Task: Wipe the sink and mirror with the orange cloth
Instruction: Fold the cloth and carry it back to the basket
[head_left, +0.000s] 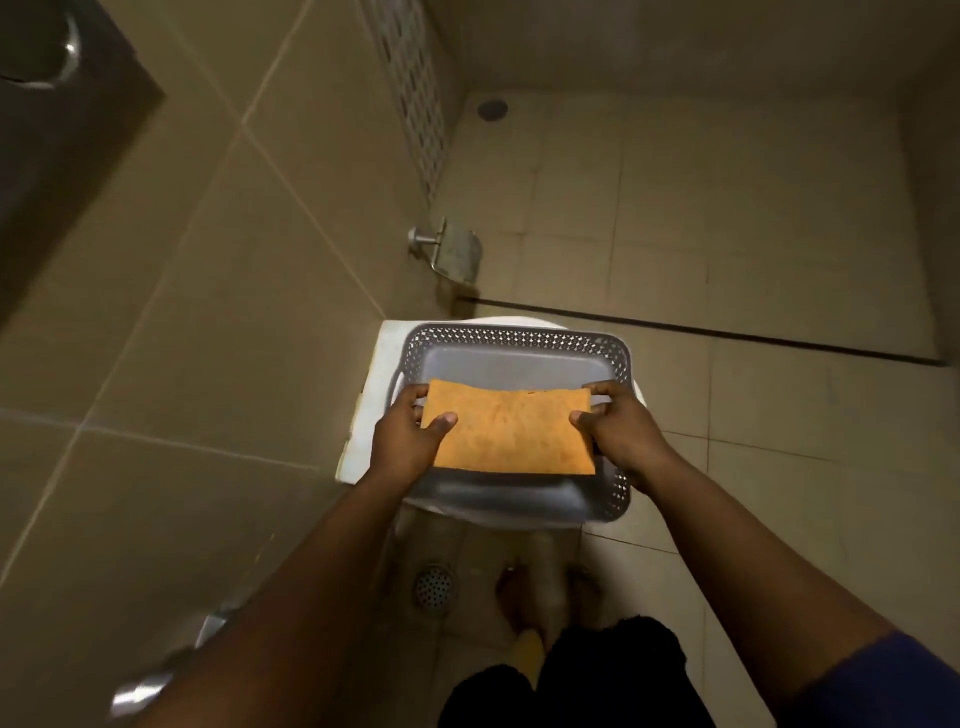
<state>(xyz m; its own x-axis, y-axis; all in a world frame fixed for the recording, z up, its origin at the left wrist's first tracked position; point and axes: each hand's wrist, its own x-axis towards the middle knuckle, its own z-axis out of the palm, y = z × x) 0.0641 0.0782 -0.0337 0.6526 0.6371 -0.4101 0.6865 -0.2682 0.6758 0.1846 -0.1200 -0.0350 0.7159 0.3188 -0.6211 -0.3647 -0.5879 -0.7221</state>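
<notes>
One flat orange rectangular cloth (511, 431) is stretched between two bare hands. The left hand (410, 439) pinches its left edge, thumb on top and fingers curled beneath; the right hand (615, 423) pinches the right edge the same way. Directly under the grip sits one grey plastic basket with perforated walls (618, 483), its floor bare beyond the cloth's far edge. The basket rests on one white closed toilet (363, 415), which shows to the left of the left hand. Beyond the grip, one metal paper holder (454, 252) is fixed to the beige tiled wall (208, 312). Nearer the person than the grip, one round metal floor drain (435, 590) lies in the beige tiled floor (779, 208); a second round drain (492, 109) lies far beyond.
</notes>
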